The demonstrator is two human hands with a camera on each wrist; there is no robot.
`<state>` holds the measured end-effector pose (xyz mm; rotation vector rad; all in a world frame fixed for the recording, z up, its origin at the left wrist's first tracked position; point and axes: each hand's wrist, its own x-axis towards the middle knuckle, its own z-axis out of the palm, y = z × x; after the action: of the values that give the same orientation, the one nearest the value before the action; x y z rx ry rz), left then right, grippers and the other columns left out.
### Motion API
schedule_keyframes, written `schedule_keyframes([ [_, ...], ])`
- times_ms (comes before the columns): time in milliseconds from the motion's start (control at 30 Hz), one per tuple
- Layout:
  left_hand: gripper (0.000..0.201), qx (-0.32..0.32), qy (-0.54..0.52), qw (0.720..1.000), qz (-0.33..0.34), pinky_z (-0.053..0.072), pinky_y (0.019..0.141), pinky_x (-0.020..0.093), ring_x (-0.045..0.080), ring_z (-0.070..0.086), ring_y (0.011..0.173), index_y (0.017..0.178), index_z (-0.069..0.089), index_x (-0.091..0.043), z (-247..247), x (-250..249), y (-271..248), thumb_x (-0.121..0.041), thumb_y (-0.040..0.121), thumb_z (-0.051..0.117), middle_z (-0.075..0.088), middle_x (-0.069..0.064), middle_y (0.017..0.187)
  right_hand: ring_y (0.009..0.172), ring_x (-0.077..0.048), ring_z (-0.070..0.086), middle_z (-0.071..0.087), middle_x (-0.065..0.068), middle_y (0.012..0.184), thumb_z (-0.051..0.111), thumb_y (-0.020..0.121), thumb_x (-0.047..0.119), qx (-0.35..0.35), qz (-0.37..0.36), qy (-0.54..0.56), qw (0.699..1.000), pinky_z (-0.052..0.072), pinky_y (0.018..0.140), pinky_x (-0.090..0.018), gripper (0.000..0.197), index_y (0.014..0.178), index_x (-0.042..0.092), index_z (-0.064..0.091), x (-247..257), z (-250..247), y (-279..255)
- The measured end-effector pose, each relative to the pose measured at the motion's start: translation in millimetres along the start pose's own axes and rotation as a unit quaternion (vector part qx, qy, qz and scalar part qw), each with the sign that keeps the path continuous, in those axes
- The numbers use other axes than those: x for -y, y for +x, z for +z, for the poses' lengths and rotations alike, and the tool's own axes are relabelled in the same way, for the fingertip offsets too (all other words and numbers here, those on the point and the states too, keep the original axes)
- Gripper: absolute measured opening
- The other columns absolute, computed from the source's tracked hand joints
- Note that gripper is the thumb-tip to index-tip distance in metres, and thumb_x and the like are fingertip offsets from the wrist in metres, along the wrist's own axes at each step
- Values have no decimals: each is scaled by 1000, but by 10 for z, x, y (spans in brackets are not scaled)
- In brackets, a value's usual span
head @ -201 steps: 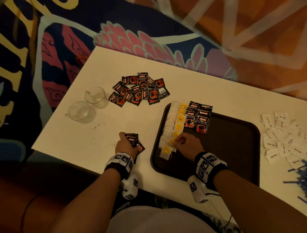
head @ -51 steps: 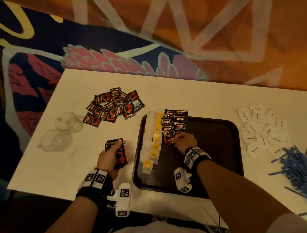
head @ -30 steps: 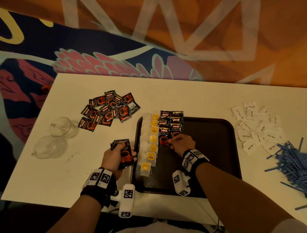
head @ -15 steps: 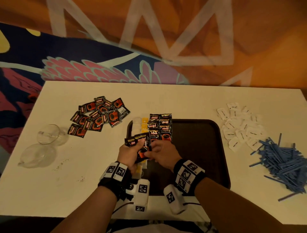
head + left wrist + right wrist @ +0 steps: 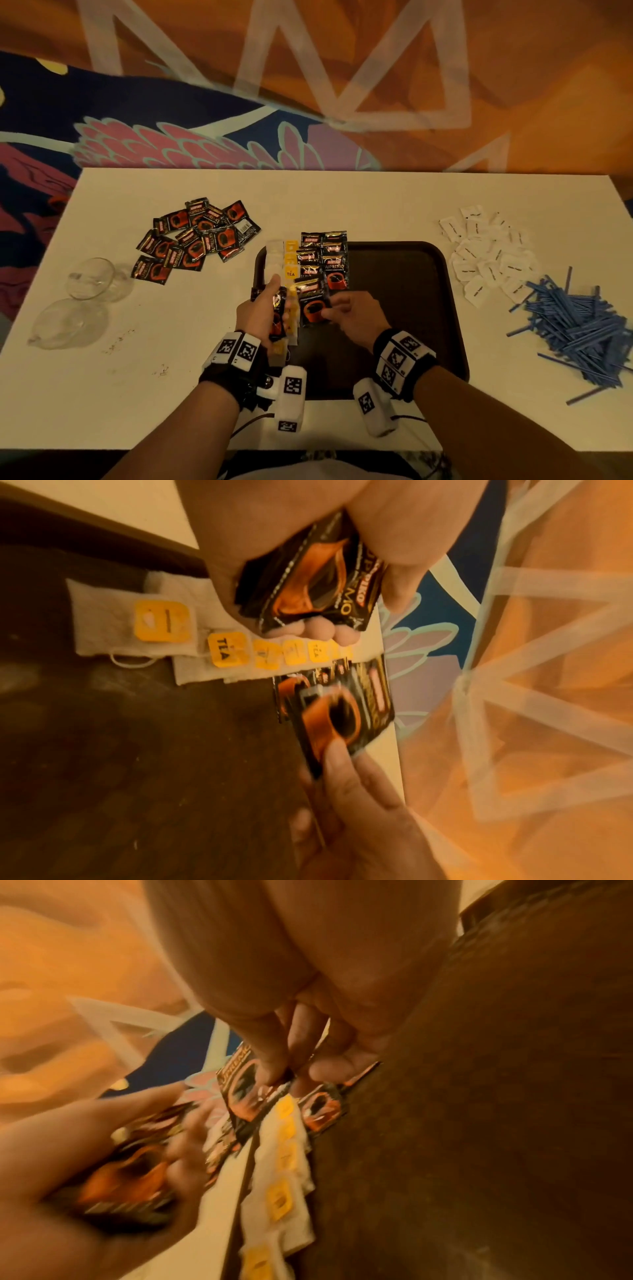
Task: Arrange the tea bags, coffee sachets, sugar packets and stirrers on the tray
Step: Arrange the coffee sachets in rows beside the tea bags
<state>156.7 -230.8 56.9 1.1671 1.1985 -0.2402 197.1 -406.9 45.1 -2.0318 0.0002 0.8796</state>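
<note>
A dark brown tray (image 5: 394, 308) lies in the middle of the white table. Along its left side runs a column of tea bags (image 5: 290, 274) with yellow tags, and beside it two short columns of black coffee sachets (image 5: 334, 263). My left hand (image 5: 270, 301) hovers over the tea bags and grips a small stack of coffee sachets (image 5: 308, 588). My right hand (image 5: 329, 310) is just to its right and pinches a single coffee sachet (image 5: 313, 305) by its lower edge, above the tray. The sachet pinch (image 5: 253, 1096) also shows in the right wrist view.
A loose pile of coffee sachets (image 5: 198, 236) lies on the table left of the tray. Two glass cups (image 5: 90, 277) sit near the left edge. White sugar packets (image 5: 489, 253) and a heap of blue stirrers (image 5: 579, 329) lie to the right of the tray.
My left hand carried its stack from the table to over the tray's left side. My right hand left the sachet row, met the stack, and now holds one sachet drawn apart from it.
</note>
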Motion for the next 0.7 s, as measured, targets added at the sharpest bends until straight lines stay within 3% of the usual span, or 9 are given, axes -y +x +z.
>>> schedule_keyframes([
  [167, 76, 28, -50, 998, -19, 48, 59, 33, 23, 60, 59, 102, 71, -5, -330, 105, 125, -64, 55, 79, 67, 11, 78, 95, -15, 59, 61, 0, 102, 62, 92, 25, -54, 104, -30, 993, 50, 87, -31, 19, 107, 14, 63, -148, -229, 250],
  [300, 56, 18, -57, 998, -24, 49, 56, 32, 22, 60, 57, 100, 71, -7, -496, 162, 142, -55, 72, 74, 68, 9, 76, 89, -12, 56, 62, -2, 103, 66, 89, 28, -66, 136, -15, 988, 46, 78, -28, 12, 96, 20, 62, -194, -249, 398],
  [400, 40, 32, -66, 997, -17, 47, 47, 25, 17, 54, 51, 94, 71, -9, -563, 193, 133, -47, 84, 66, 64, 6, 69, 92, -13, 56, 61, 0, 99, 69, 86, 28, -67, 137, -20, 988, 47, 81, -29, 14, 95, 20, 62, -165, -247, 461],
  [567, 38, 42, -75, 996, -8, 46, 48, 26, 16, 53, 53, 94, 70, -9, -612, 228, 143, -45, 87, 63, 64, 5, 69, 92, -12, 54, 58, 2, 93, 69, 86, 24, -83, 138, -26, 987, 48, 89, -31, 23, 106, 13, 65, -117, -245, 483],
  [700, 37, 50, -89, 995, -11, 47, 48, 25, 16, 54, 54, 97, 69, -7, -603, 224, 122, -43, 88, 63, 64, 6, 70, 99, -14, 58, 64, -3, 109, 70, 86, 25, -93, 146, -25, 985, 49, 92, -32, 26, 109, 14, 65, -112, -232, 495],
])
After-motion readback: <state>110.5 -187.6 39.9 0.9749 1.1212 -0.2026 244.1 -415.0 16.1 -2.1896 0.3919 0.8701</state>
